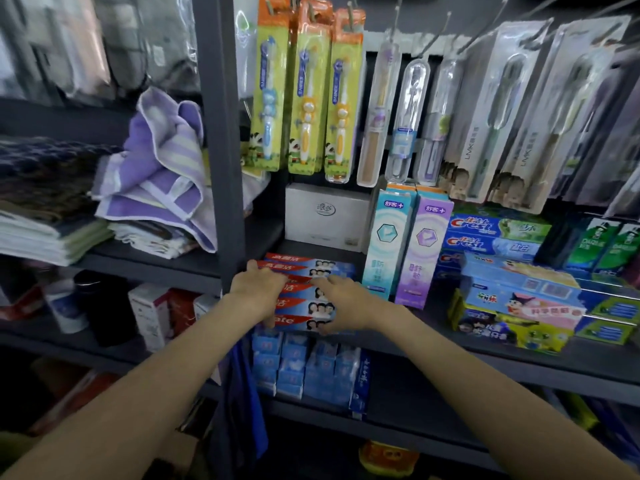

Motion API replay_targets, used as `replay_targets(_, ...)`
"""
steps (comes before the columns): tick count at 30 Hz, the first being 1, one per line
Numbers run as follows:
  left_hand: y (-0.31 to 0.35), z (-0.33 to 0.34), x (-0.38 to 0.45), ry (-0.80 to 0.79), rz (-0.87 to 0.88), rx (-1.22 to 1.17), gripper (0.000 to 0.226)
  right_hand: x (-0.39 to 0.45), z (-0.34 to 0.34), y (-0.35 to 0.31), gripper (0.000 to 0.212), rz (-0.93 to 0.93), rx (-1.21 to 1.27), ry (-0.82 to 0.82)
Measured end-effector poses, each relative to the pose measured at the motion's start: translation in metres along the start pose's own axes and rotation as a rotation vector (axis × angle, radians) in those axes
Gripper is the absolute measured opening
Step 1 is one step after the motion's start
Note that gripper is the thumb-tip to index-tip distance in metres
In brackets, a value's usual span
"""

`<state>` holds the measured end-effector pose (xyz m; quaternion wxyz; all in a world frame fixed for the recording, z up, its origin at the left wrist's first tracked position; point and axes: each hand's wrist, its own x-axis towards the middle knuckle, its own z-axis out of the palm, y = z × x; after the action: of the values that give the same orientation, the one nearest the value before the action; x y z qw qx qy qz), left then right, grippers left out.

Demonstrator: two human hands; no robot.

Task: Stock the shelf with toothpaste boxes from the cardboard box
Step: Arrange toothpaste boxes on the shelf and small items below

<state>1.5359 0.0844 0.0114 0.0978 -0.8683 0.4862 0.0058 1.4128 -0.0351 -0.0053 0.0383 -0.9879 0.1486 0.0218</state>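
Fingers of both hands rest flat atop the toothpaste boxes.

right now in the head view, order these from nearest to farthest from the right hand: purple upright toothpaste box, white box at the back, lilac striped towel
From the right hand, on the red toothpaste boxes:
1. purple upright toothpaste box, just to its right on the same shelf.
2. white box, behind, at the shelf's back.
3. lilac striped towel, far left, past the upright post.
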Motion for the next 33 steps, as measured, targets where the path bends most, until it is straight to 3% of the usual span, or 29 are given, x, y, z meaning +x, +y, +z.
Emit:
replay_targets(3,-0.003,-0.007,0.001,0.206,-0.019,-0.081,0.064,0.013,-0.021,0.007,0.087,0.052,0.033,0.071)
replay_targets(5,0.000,-0.009,0.002,0.578,-0.007,-0.031,0.061,0.025,-0.040,0.012,0.083,0.083,0.077,0.097)
replay_targets(7,0.002,-0.004,0.003,0.836,0.025,-0.060,0.054,0.039,-0.055,0.014,0.080,0.100,0.050,0.100)
replay_targets(9,0.006,0.008,0.003,0.899,0.069,-0.126,0.048,0.053,-0.062,0.017,0.081,0.137,0.029,0.056)
replay_targets(11,0.008,0.025,0.004,0.837,0.107,-0.160,0.047,0.066,-0.062,0.019,0.081,0.176,0.005,-0.007)
replay_targets(17,0.009,0.051,0.018,0.339,-0.067,-0.433,0.051,0.092,-0.052,0.018,0.077,0.226,0.042,-0.159)
replay_targets(20,0.010,0.051,0.027,0.264,-0.073,-0.520,0.051,0.092,-0.047,0.016,0.078,0.236,-0.042,-0.192)
replay_targets(22,0.014,0.051,0.031,0.241,-0.071,-0.534,0.050,0.080,-0.044,0.007,0.080,0.209,-0.140,-0.087)
replay_targets(25,0.019,0.052,0.036,0.243,-0.084,-0.572,0.050,0.059,-0.015,-0.014,0.063,0.038,-0.360,0.375)
replay_targets(26,0.020,0.052,0.037,0.245,-0.089,-0.581,0.050,0.052,-0.002,-0.020,0.056,-0.012,-0.322,0.482)
replay_targets(27,0.021,0.052,0.039,0.248,-0.094,-0.585,0.050,0.046,0.009,-0.024,0.050,-0.035,-0.221,0.449)
replay_targets(30,0.022,0.054,0.044,0.255,-0.114,-0.575,0.051,0.041,0.029,-0.017,0.054,0.065,-0.083,0.131)
replay_targets(33,0.020,0.057,0.061,0.253,-0.088,-0.582,0.061,0.059,0.030,-0.005,0.065,0.178,-0.056,0.101)
